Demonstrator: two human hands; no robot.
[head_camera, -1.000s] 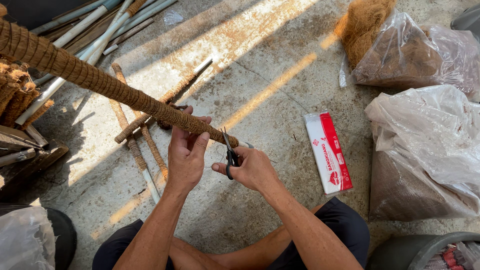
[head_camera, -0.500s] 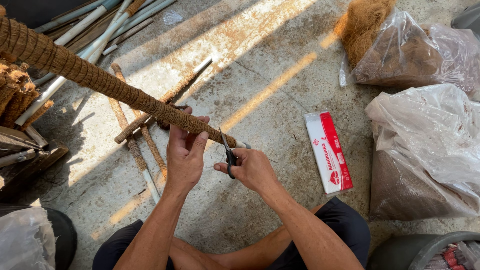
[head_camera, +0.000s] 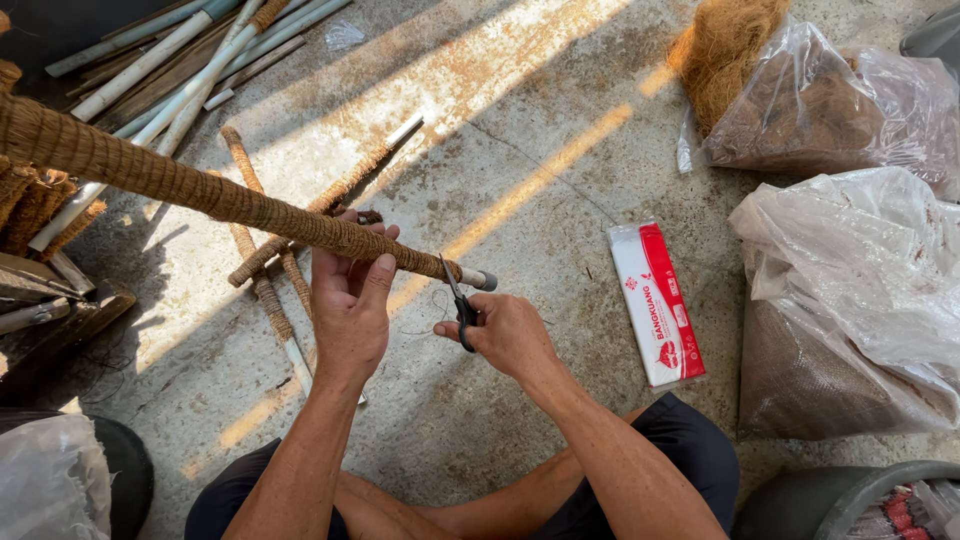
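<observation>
Mid-frame, the left hand stayed clamped around the coir-wrapped pole. The right hand, fingers closed on black scissors, had raised the blades to the pole's bare tip.

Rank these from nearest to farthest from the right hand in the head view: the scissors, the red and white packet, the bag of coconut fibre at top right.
1. Scissors: held in the right hand, blades up by the tip of the wrapped pole.
2. Red and white packet: flat on the floor, to the hand's right.
3. Bag of coconut fibre: top right corner, well beyond the packet.
</observation>
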